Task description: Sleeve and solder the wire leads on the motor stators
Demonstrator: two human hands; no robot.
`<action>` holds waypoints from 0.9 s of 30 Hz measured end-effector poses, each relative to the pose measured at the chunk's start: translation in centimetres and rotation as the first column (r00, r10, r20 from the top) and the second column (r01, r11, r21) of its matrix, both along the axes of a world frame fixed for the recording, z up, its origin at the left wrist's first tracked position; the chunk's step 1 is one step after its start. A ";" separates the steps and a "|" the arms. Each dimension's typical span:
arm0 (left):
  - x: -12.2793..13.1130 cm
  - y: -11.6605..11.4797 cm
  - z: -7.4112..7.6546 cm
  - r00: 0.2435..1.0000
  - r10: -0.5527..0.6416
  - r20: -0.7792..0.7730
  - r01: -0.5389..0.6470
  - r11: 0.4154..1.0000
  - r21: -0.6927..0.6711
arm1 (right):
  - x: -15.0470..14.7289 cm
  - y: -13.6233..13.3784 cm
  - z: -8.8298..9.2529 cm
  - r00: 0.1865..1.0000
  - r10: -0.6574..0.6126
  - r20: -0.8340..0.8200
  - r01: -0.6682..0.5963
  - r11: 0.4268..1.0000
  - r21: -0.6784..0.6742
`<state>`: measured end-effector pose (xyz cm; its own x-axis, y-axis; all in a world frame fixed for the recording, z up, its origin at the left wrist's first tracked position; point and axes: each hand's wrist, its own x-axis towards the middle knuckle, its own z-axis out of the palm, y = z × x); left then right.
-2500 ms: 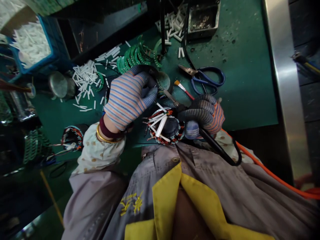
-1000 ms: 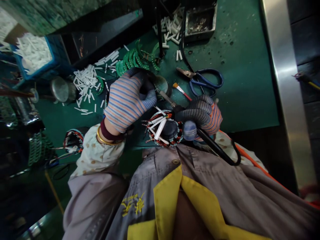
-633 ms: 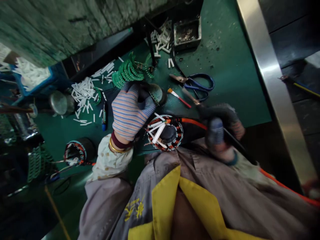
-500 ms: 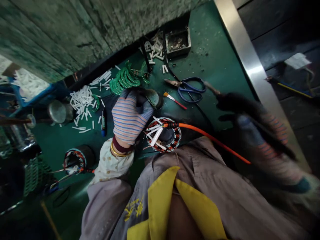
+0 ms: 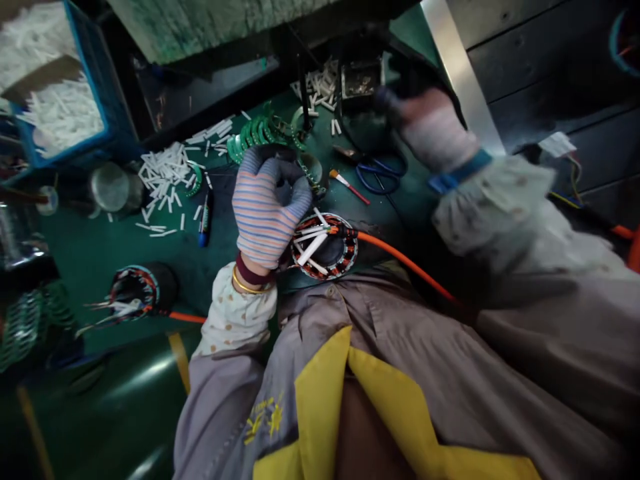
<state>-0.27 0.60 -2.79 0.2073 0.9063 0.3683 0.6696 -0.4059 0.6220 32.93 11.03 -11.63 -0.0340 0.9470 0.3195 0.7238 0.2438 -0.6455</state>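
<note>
With the left hand [image 5: 267, 203] curled closed around something hidden in its fingers and the blurred right hand [image 5: 433, 127] raised well away, its hold impossible to tell, a careless arm could have snagged the orange cable [image 5: 400, 250] and dragged the wound stator [image 5: 325, 257] across the green surface [image 5: 75, 253].

"What's on your left hand [image 5: 267, 207]?"

"You're wearing a knit glove [image 5: 255, 213] striped pink and blue, with grey-blue fingertips [image 5: 301, 195]. Below it are a maroon cuff [image 5: 253, 272] and a gold bangle [image 5: 249, 288]."

"And your right hand [image 5: 430, 127]?"

"It's blurred: a pale glove [image 5: 435, 133] with a blue band [image 5: 460, 172]."

"Your clothes?"

"You have a cream sleeve [image 5: 235, 313] dotted brown, a grey work coat [image 5: 400, 373], a yellow collar [image 5: 320, 407] and yellow embroidery [image 5: 263, 420] on the chest."
</note>
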 end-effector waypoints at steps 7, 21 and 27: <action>-2.0 -1.3 -1.3 0.934 -0.144 0.327 0.190 0.975 -0.112 | -1.9 -12.2 7.0 0.903 0.294 0.314 -0.133 0.885 -0.447; -1.7 -3.0 -1.1 0.955 -0.066 0.288 0.091 0.993 -0.075 | -6.4 -14.2 7.4 0.903 0.378 0.206 -0.303 0.898 -0.319; -14.2 -3.2 -1.8 0.807 0.501 -0.312 -0.555 0.825 -0.109 | -2.4 -14.6 7.5 0.877 0.197 0.438 -0.104 0.968 -0.228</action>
